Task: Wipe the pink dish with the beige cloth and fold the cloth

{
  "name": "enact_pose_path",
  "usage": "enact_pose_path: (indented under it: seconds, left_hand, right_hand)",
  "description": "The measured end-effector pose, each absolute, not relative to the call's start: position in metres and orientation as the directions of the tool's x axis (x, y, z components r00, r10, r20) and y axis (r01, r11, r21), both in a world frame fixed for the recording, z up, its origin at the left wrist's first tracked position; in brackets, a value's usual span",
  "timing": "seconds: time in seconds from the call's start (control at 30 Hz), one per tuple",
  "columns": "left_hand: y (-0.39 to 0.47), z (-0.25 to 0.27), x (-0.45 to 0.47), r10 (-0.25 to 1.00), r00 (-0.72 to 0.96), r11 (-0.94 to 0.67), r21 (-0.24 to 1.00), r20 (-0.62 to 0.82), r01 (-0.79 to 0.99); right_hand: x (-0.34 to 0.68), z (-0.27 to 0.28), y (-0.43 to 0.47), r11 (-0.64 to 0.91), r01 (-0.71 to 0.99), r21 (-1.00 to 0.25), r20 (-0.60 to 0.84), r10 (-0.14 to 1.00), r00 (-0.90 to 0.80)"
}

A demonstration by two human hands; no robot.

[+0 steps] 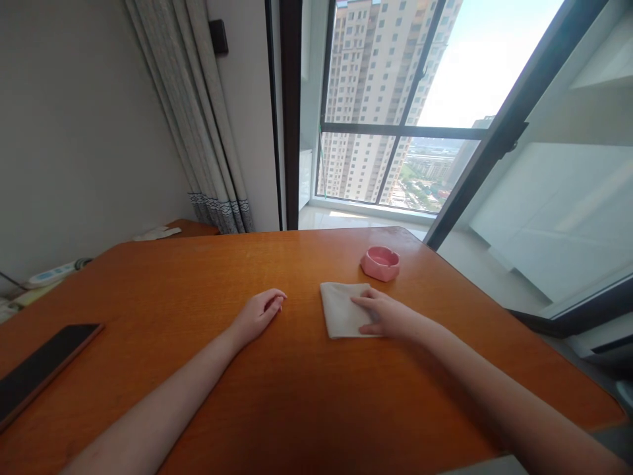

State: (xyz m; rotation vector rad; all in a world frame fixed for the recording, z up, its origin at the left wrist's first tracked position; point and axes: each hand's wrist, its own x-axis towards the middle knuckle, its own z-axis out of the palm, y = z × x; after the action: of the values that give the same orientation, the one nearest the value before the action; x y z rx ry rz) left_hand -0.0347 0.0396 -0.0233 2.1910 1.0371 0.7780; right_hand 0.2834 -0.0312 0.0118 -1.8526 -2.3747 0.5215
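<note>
A folded white cloth (341,311) lies flat on the brown wooden table (208,277). My right hand (388,313) rests over the cloth's right part, its fingers and thumb spread apart on top and not gripping it. To the left of the cloth, my left hand (258,315) lies on its side on the bare wood with the fingers loosely curled in. Nothing shows inside that hand. Just behind the cloth, near my right fingers, stands a pink ashtray (380,264) with an angular rim; neither hand touches it.
A long black slab with a reddish edge (44,366) lies at the table's left. A white power strip (52,275) is beyond the left edge. Behind the table are a grey curtain (198,119), a dark door frame (290,119) and a large window. A pale corner shows at bottom right.
</note>
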Motion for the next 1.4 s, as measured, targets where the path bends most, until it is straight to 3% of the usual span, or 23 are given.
enact_pose_path:
  seconds: [0.17, 0.3, 0.37, 0.5, 0.57, 0.63, 0.77, 0.87, 0.97, 1.1, 1.4]
  left_hand:
    - [0.036, -0.022, -0.026, 0.778, 0.575, -0.577, 0.65, 0.253, 0.494]
    - [0.034, -0.023, -0.021, 0.755, 0.6, -0.616, 0.601, 0.265, 0.51]
    - [0.034, -0.025, -0.017, 0.75, 0.6, -0.63, 0.58, 0.28, 0.517]
    - [0.036, -0.028, -0.002, 0.694, 0.601, -0.71, 0.513, 0.396, 0.482]
    - [0.039, -0.029, 0.009, 0.644, 0.618, -0.761, 0.465, 0.452, 0.453]
    - [0.044, -0.03, 0.017, 0.629, 0.605, -0.776, 0.436, 0.488, 0.455]
    - [0.054, -0.034, 0.018, 0.715, 0.428, -0.687, 0.44, 0.553, 0.579]
    - [0.06, -0.035, 0.011, 0.764, 0.348, -0.623, 0.481, 0.544, 0.616]
    - [0.062, -0.036, 0.008, 0.781, 0.483, -0.623, 0.55, 0.395, 0.557]
    - [0.062, -0.035, 0.008, 0.763, 0.609, -0.611, 0.55, 0.218, 0.569]
    - [0.06, -0.034, 0.007, 0.802, 0.577, -0.547, 0.577, 0.154, 0.607]
  right_hand:
    - [0.378, 0.022, -0.055, -0.048, 0.982, -0.183, -0.299, 0.954, -0.009]
    - [0.389, 0.032, -0.055, -0.144, 0.983, -0.111, -0.356, 0.929, 0.096]
    - [0.366, 0.036, -0.045, -0.107, 0.987, -0.122, -0.29, 0.955, 0.068]
    - [0.278, 0.032, -0.014, 0.238, 0.929, -0.282, 0.061, 0.971, -0.23]
    - [0.23, 0.025, 0.002, 0.379, 0.84, -0.389, 0.101, 0.924, -0.369]
    - [0.192, 0.02, 0.014, 0.347, 0.842, -0.414, 0.026, 0.929, -0.37]
    - [0.154, 0.022, 0.026, 0.241, 0.934, -0.264, -0.038, 0.965, -0.26]
    - [0.145, 0.021, 0.023, 0.352, 0.9, -0.258, -0.024, 0.929, -0.37]
    - [0.141, 0.009, 0.017, 0.512, 0.835, -0.201, 0.043, 0.856, -0.515]
    - [0.14, -0.007, 0.013, 0.573, 0.811, -0.118, 0.071, 0.819, -0.569]
    - [0.138, -0.012, 0.017, 0.572, 0.818, -0.05, 0.103, 0.818, -0.566]
